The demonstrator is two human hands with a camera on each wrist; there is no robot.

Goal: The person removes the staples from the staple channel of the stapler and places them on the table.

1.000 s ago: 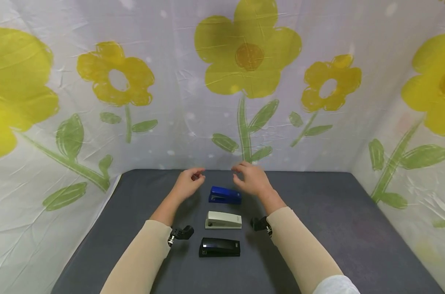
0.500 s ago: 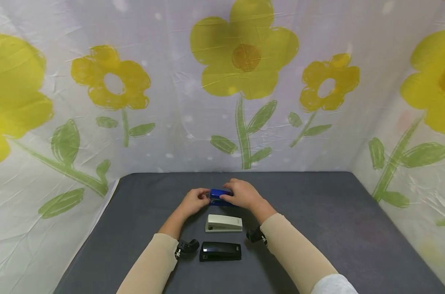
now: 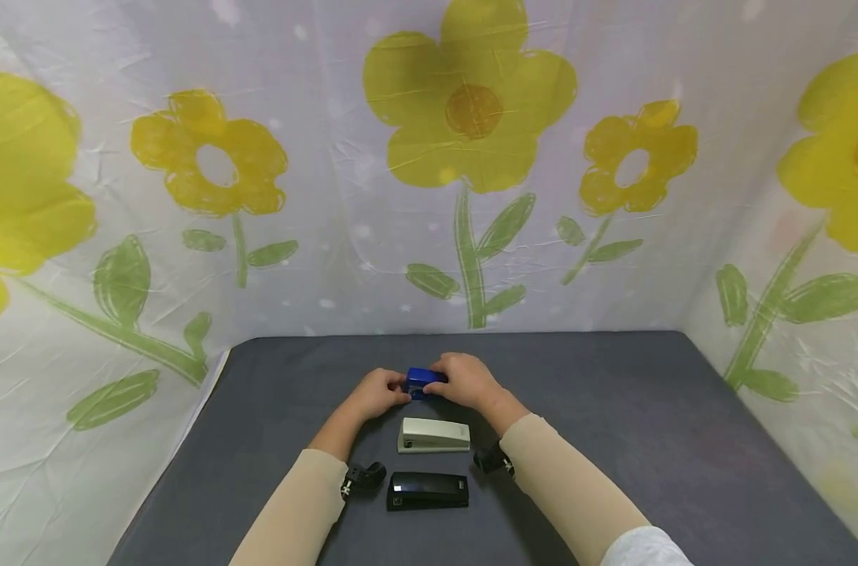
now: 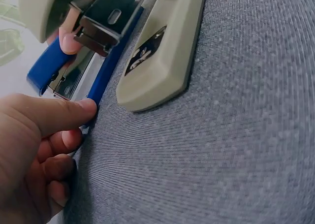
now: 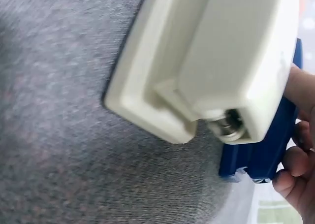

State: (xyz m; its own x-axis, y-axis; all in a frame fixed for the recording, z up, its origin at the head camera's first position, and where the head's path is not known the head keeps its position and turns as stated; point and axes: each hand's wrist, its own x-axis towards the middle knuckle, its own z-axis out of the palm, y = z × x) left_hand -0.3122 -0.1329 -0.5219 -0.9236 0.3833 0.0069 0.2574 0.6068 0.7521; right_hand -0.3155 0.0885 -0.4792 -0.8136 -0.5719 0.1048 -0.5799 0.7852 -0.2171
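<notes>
Blue glossy stapler [image 3: 418,380]: right end hidden behind the right hand [image 3: 465,381], head view. Oblong cream stapler [image 3: 433,435]: cut off by the top edge, both wrist views. Left hand [image 3: 377,393]: cut off at left, left wrist view. Shiny black stapler [image 3: 427,491]: top marking illegibly small.

And here's the counter [image 3: 577,409], topped in fine-ribbed grey fabric [image 4: 221,140], with the white stapler [image 3: 434,435] lying right on it! Just on the white stapler's near side, roughly parallel to it, lies the black stapler [image 3: 428,493]. Just on its far side, there's the blue stapler [image 3: 417,379], though whether that base sits fully flat is hard to tell.
</notes>
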